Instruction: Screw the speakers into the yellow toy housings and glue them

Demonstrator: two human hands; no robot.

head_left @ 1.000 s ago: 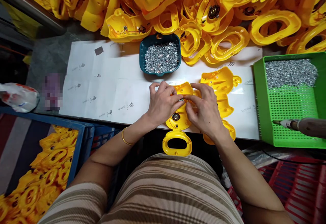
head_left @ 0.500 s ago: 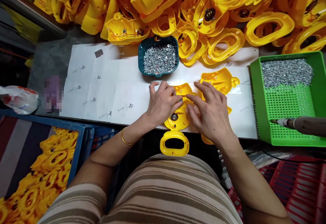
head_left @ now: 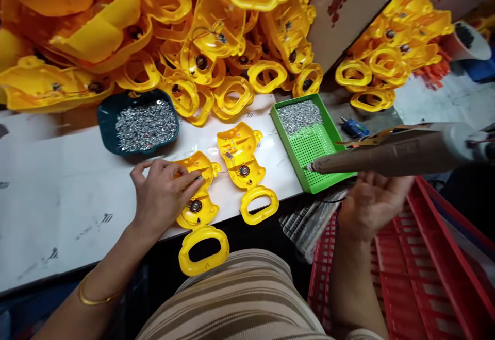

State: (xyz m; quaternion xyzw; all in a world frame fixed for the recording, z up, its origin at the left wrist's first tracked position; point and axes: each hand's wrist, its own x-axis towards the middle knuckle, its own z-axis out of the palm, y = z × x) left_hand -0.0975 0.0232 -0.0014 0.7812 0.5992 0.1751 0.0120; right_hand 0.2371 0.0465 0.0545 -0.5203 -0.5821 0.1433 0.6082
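My left hand [head_left: 164,190] is closed on a yellow plastic shell half [head_left: 201,214], fingertips pressed together over a small grey part inside it. This shell has a round black speaker [head_left: 195,206] and an oval handle ring [head_left: 203,251] overhanging the table edge. To its right lies a second open shell half [head_left: 237,149] with a speaker and thin wires. My right hand [head_left: 373,203] is palm up with fingers stretched out, just beneath an electric screwdriver [head_left: 371,157]; the tool hides some fingertips. The screwdriver's tip points into a green tray [head_left: 309,177].
Silver screws fill a dark teal bin [head_left: 104,129] and the back of the green tray. Many yellow shells [head_left: 216,26] are heaped behind. A red crate [head_left: 402,278] stands at right. Beyond the tray are a cardboard box [head_left: 348,0], a small blue tool [head_left: 353,128] and more shells.
My right hand has left the shell and moved right to the screwdriver. My left hand stays on the shell. The view has turned right, bringing the second shell into full sight.
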